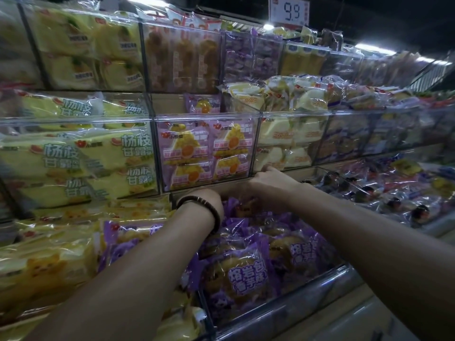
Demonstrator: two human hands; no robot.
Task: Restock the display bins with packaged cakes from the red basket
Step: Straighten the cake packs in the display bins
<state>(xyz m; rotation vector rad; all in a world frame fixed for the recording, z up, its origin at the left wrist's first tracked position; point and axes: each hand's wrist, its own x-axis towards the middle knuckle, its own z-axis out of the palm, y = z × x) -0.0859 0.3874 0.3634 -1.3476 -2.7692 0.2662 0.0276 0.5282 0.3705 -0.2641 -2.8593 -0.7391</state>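
Both my arms reach forward over the lower clear bin (283,308), which is heaped with purple-wrapped cakes (246,274). My left hand (205,196), with a dark bead bracelet on its wrist, is at the back of that bin, and its fingers are hidden under the shelf edge. My right hand (268,178) is just to its right, with fingertips at the bottom corner of the pink-wrapped cake bin (206,153). What either hand holds is hidden. The red basket is out of view.
Yellow-wrapped cakes (81,156) fill the bins to the left, and pale yellow packs (283,141) fill the bin to the right. More clear bins run along the upper shelf under a 9.9 price sign (290,11). Dark-topped packs (394,200) lie at lower right.
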